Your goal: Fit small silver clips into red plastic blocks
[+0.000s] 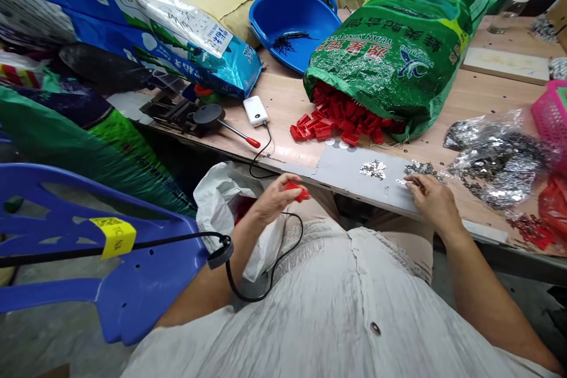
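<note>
My left hand [275,198] is closed around a small red plastic part [299,191], held in front of the table edge above my lap. My right hand [434,202] rests at the table's front edge, thumb and fingers pinched together. Right by its fingertips lie a few small shiny metal pieces [400,181]; whether one is in the pinch I cannot make out. Two little heaps of metal pieces, one bright [373,169] and one darker [420,169], sit on a grey sheet [341,166]. Red plastic parts [328,124] spill from a green woven sack [390,53] behind.
A hand press with a red-tipped lever [239,134] and a white cabled device [256,111] stand at left. Behind is a blue basin [292,12] holding dark thin pieces. Clear bags of metal parts [509,159] lie right. A blue chair [150,271] and white sack [217,192] flank me.
</note>
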Demonstrator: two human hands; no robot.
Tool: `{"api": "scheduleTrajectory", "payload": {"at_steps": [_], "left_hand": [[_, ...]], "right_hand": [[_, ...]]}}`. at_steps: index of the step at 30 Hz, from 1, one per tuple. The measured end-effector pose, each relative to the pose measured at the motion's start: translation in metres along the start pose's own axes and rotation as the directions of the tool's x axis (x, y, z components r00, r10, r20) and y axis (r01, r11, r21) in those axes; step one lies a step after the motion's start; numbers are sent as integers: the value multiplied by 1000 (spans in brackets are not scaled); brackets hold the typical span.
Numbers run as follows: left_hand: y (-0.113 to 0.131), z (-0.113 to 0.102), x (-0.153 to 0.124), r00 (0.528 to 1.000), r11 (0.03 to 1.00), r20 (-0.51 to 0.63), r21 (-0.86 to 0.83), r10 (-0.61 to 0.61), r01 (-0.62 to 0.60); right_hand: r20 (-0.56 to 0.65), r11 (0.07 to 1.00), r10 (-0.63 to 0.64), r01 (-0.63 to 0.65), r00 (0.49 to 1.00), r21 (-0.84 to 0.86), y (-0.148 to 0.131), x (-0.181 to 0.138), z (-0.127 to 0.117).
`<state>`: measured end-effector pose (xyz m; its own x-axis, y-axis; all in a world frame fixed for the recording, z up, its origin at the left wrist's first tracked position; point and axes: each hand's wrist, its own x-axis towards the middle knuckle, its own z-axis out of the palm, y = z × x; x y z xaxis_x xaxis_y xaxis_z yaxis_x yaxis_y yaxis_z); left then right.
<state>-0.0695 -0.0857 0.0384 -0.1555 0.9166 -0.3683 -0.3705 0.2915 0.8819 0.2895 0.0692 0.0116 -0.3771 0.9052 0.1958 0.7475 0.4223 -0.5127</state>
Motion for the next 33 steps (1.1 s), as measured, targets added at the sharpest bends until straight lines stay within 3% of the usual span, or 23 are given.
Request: {"api": "scheduleTrajectory", "payload": {"at_steps": [3, 6, 9, 11, 14, 17, 20, 23, 28, 33], "left_hand": [[16, -52, -24, 988, 960, -151, 280, 19, 25], [25, -96, -42, 985, 798, -168, 586, -48, 139], [28, -119, -48, 959, 606, -282, 770, 43, 199], [32, -118, -46, 925, 531, -350, 817, 148, 224], [38, -94, -30, 927, 526, -276, 844, 256, 106], [41, -54, 2, 934, 555, -160, 830, 321, -48], [38, -10, 46, 897, 492, 44, 824, 440, -282], [31, 30, 93, 865, 437, 200, 798, 460, -416], [16, 77, 155, 848, 303, 255, 854, 464, -423], [4, 98, 181, 856, 158, 233, 928, 462, -338]], "right_hand": [[7, 985, -50, 51, 999, -163, 17, 7, 3], [21, 981, -96, 98, 995, -170, 18, 13, 11], [41, 979, -118, 123, 992, -165, 15, 19, 18], [62, 975, -118, 128, 991, -183, 13, 23, 20], [79, 971, -117, 131, 990, -202, 13, 25, 19], [56, 979, -92, 100, 994, -179, 13, 24, 17], [13, 989, -4, 6, 1000, -150, 11, 21, 15], [-14, 995, 45, -46, 999, -84, 11, 16, 13], [-23, 995, 81, -79, 996, 69, 13, 7, 6], [4, 987, 77, -77, 997, 138, 6, 1, 4]]}}
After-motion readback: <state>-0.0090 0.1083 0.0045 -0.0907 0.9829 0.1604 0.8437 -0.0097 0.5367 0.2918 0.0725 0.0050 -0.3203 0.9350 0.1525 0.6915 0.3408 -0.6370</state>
